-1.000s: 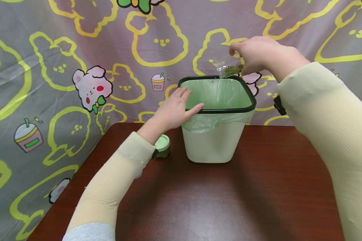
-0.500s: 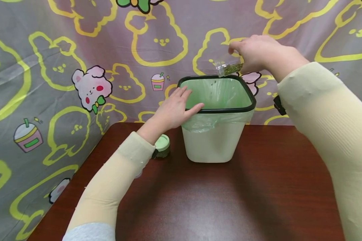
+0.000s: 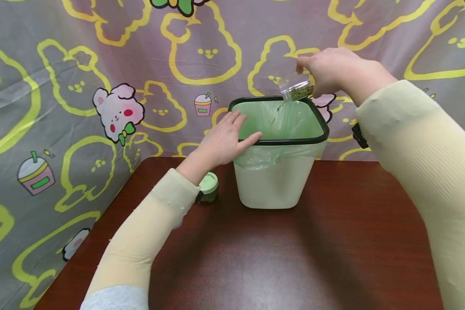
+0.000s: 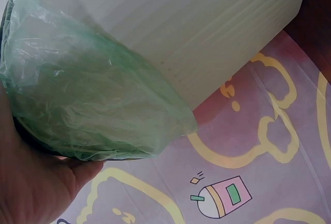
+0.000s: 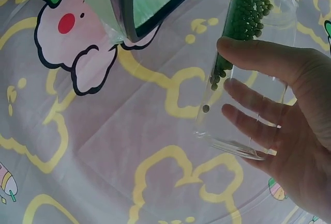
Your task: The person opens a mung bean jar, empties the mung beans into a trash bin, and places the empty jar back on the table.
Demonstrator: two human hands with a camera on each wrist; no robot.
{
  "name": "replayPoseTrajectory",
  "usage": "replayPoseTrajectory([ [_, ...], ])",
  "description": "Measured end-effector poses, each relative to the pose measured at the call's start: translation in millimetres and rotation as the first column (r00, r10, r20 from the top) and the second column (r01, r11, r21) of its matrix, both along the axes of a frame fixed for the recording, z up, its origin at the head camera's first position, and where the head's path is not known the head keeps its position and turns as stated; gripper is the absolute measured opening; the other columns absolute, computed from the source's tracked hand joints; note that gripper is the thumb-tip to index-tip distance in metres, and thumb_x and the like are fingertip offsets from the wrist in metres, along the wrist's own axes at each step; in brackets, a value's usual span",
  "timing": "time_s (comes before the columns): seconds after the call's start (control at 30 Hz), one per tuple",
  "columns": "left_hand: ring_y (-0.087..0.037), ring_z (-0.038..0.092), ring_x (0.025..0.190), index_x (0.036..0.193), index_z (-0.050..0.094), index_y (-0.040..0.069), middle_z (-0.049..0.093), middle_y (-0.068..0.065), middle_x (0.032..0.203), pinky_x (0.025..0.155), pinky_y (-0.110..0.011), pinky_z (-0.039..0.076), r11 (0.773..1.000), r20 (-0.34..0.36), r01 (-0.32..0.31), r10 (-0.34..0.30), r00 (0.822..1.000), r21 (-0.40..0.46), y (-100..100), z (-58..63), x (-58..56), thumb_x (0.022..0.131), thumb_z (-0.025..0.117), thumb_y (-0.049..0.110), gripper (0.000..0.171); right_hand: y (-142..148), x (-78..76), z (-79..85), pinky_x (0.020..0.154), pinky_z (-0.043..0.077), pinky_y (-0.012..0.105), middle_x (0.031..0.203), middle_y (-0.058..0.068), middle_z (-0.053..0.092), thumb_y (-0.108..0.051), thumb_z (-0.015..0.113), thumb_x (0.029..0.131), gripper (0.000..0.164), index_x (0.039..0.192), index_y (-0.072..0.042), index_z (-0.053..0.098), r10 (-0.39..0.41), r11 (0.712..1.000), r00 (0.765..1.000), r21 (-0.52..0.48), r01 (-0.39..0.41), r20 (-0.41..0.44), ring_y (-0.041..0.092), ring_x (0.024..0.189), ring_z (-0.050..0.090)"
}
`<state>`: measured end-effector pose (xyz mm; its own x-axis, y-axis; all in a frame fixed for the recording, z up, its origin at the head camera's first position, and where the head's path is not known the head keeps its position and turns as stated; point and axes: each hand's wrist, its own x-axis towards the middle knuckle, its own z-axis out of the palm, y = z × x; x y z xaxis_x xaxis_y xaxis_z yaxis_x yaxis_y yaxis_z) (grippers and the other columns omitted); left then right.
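My right hand [image 3: 331,71] grips a clear plastic jar [image 3: 299,87], tilted with its mouth over the back rim of a white bin [image 3: 271,185]. Small round green beans [image 5: 247,14] lie along the jar's lower side, gathered toward the mouth in the right wrist view. A few drop from the mouth into the bin. On the bin's left rim rests my left hand [image 3: 224,140], fingers extended and thumb spread across the black edge. A thin green liner bag [image 4: 98,100] is folded over that rim, partly beneath the hand.
A small jar with a pale green lid [image 3: 209,184] stands left of the bin, partly hidden by my left wrist. The brown wooden table [image 3: 255,258] carries the bin. A patterned curtain [image 3: 139,51] hangs close behind and along the left side.
The jar's mouth rises slightly, then dips lower again now, and several beans fall into the bin. My left hand and the bin keep their places.
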<state>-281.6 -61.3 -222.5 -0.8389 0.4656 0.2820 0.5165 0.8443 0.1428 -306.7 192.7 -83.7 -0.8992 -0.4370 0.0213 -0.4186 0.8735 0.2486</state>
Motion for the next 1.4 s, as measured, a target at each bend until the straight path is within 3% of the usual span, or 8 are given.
replayPoseTrajectory([
  [0.3, -0.029, 0.018, 0.145, 0.148, 0.035, 0.003, 0.024, -0.016, 0.156, 0.116, -0.039, 0.017, 1.0, -0.009, 0.005, -0.005, 1.0, -0.001, -0.3, 0.7, -0.5, 0.095, 0.033, 0.067, 0.083, -1.5, 1.3, -0.8, 0.07, 0.04, 0.047, 0.112, 0.029, 0.058, -0.004, 0.062, 0.074, 0.064, 0.135, -0.004, 0.043, 0.003, 1.0, 1.0, 0.028, -0.003, 0.009, 0.042, 0.088, 0.051],
  [0.53, -0.029, 0.017, 0.145, 0.148, 0.035, 0.003, 0.024, -0.016, 0.156, 0.116, -0.039, 0.016, 1.0, -0.003, 0.002, -0.002, 1.0, -0.004, -0.6, 0.8, -0.2, 0.095, 0.032, 0.068, 0.084, -1.2, 1.4, -1.0, 0.075, 0.041, 0.053, 0.111, 0.028, 0.059, -0.01, 0.068, 0.076, 0.062, 0.134, -0.004, 0.045, 0.017, 1.0, 1.0, 0.016, -0.016, -0.014, 0.045, 0.094, 0.05],
  [0.77, -0.029, 0.017, 0.145, 0.148, 0.034, 0.004, 0.023, -0.015, 0.157, 0.116, -0.039, 0.016, 1.0, 0.008, -0.004, 0.004, 1.0, -0.001, -0.5, 0.0, 0.6, 0.095, 0.033, 0.068, 0.084, -1.1, 2.3, -1.7, 0.07, 0.04, 0.047, 0.116, 0.029, 0.057, -0.003, 0.062, 0.076, 0.062, 0.135, -0.005, 0.043, -0.012, 0.999, 1.0, 0.038, 0.011, 0.027, 0.042, 0.093, 0.05],
  [1.13, -0.029, 0.017, 0.145, 0.148, 0.035, 0.003, 0.023, -0.016, 0.157, 0.116, -0.039, 0.016, 1.0, 0.002, 0.003, -0.003, 1.0, -0.008, 0.2, 0.9, 1.0, 0.095, 0.033, 0.067, 0.083, 1.6, 3.2, -2.9, 0.086, 0.035, 0.057, 0.119, 0.03, 0.056, -0.006, 0.063, 0.077, 0.062, 0.136, -0.005, 0.042, -0.025, 0.999, 0.999, 0.034, 0.024, 0.045, 0.047, 0.1, 0.047],
  [1.4, -0.03, 0.018, 0.144, 0.148, 0.035, 0.002, 0.024, -0.016, 0.156, 0.116, -0.039, 0.017, 1.0, -0.004, 0.005, -0.005, 1.0, -0.008, -0.1, 1.0, 1.0, 0.096, 0.034, 0.066, 0.082, 2.1, 2.1, -1.4, 0.073, 0.04, 0.049, 0.118, 0.031, 0.056, -0.006, 0.064, 0.077, 0.063, 0.136, -0.005, 0.042, -0.017, 0.999, 0.999, 0.043, 0.016, 0.037, 0.044, 0.094, 0.049],
])
